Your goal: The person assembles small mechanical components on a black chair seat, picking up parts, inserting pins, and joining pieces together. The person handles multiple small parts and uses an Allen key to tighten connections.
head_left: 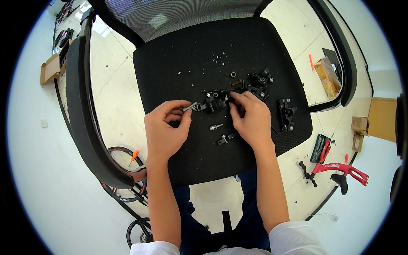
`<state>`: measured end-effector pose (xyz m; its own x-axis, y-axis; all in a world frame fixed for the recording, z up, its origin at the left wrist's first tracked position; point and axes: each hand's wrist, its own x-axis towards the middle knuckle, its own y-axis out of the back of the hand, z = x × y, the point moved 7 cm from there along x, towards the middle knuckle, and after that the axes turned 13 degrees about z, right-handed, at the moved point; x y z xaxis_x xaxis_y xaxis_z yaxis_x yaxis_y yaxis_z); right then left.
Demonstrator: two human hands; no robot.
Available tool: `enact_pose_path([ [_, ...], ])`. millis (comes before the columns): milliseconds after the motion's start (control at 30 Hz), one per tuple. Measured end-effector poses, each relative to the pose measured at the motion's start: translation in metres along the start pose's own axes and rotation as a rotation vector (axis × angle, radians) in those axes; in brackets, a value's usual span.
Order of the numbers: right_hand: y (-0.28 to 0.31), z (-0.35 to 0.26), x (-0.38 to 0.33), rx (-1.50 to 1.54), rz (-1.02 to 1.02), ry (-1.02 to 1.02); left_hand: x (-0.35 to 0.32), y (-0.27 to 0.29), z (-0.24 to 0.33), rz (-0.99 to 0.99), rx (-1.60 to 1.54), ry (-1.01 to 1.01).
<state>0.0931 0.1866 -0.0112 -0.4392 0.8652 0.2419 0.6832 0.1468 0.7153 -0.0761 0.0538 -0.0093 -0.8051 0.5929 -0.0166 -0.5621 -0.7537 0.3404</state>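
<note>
Over a black chair seat [182, 63], my left hand [165, 127] pinches a small silver bolt [190, 107] between thumb and fingers. The bolt is at the left end of a black bicycle brake caliper [215, 103], by its silver arm. My right hand [253, 119] grips the caliper's right side, its fingertips partly hidden. Along the caliper's far side lies a black hex key [239, 88]. Nearer me are a loose silver bolt [216, 127] and a small dark bracket [222, 139]. Another caliper [287, 114] lies right of my right hand.
More black brake parts [260, 83], a rusty bolt [236, 82] and a metal ring [233, 75] lie beyond my hands, with white crumbs scattered around. Armrests [78, 106] flank the seat. On the floor are a wheel [123, 151], a red bike frame [335, 166] and cardboard boxes [360, 125].
</note>
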Motion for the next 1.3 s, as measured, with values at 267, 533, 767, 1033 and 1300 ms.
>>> enact_pose_path([
  [267,-0.006,-0.002,0.003,-0.105,0.038,-0.014,0.001,0.007,-0.006,0.111,0.321,-0.073],
  [533,0.007,0.007,0.002,-0.09,-0.01,-0.105,-0.001,0.008,-0.003,0.084,0.285,-0.088],
  [767,0.013,0.008,0.003,0.001,-0.078,-0.106,-0.001,0.005,-0.001,0.052,0.198,-0.062],
  [1033,0.009,-0.001,-0.002,0.267,-0.208,-0.136,-0.002,0.001,-0.004,-0.015,0.22,-0.072],
  [1300,0.005,-0.003,-0.003,0.196,-0.246,-0.047,-0.003,-0.001,-0.004,-0.03,0.185,-0.066],
])
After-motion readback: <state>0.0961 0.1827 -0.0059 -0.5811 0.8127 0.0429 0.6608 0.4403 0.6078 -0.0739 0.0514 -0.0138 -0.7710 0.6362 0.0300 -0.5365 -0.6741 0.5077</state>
